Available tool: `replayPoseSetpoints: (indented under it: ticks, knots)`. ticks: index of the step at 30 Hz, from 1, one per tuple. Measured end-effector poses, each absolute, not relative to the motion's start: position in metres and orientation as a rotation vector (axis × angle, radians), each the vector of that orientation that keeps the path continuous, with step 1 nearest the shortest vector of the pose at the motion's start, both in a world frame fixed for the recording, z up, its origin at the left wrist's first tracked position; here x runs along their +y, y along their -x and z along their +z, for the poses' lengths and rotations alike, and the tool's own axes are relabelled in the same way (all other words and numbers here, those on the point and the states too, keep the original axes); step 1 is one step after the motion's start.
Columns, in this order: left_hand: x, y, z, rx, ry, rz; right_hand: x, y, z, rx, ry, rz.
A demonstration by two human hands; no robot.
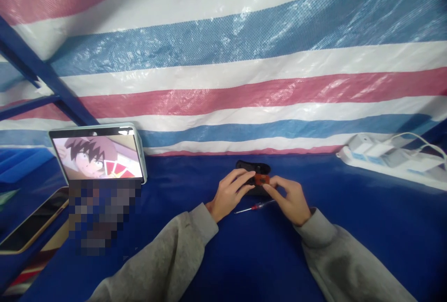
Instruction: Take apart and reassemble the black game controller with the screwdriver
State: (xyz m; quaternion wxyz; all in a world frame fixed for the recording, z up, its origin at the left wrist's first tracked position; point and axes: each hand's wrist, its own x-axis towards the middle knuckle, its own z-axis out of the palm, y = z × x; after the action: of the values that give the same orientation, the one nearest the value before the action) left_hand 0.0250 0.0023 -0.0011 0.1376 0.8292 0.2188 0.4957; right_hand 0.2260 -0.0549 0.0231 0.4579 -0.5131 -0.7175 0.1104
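the small black plastic device with an orange part (256, 177) is lying on the blue table cover (349, 227). the left hand (229, 195) and the right hand (291, 202) are both gripping it, above a thin red-handled screwdriver (254, 208).

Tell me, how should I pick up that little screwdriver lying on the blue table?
Probably by its red handle end. The screwdriver lies flat on the blue table between the left hand and right hand, thin metal tip toward the left hand. Come down from above, pinching the handle across its sides; it is thicker than the shaft, so easier to grip.
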Motion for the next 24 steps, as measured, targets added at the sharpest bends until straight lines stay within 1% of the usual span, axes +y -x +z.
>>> replayPoseSetpoints:
  ticks: [3, 6, 12, 18, 24]
  knots:
    - [0.002, -0.025, -0.001, 0.692, -2.431, 1.439, -0.055, -0.226, 0.023, -1.796, 1.249, 0.265]
    - [0.001, -0.024, 0.0, 0.85, -2.466, 1.42, -0.054, -0.227, 0.02, -1.768, 1.249, 0.19]
    - [-0.001, -0.023, 0.001, 1.007, -2.629, 1.165, -0.045, -0.235, 0.009, -1.606, 1.325, -0.017]
    - [-0.001, -0.024, 0.001, 1.055, -2.714, 0.897, -0.042, -0.236, 0.007, -1.61, 1.333, -0.011]
    - [0.002, -0.025, -0.001, 1.037, -2.678, 0.844, -0.039, -0.239, -0.002, -1.647, 1.414, 0.001]
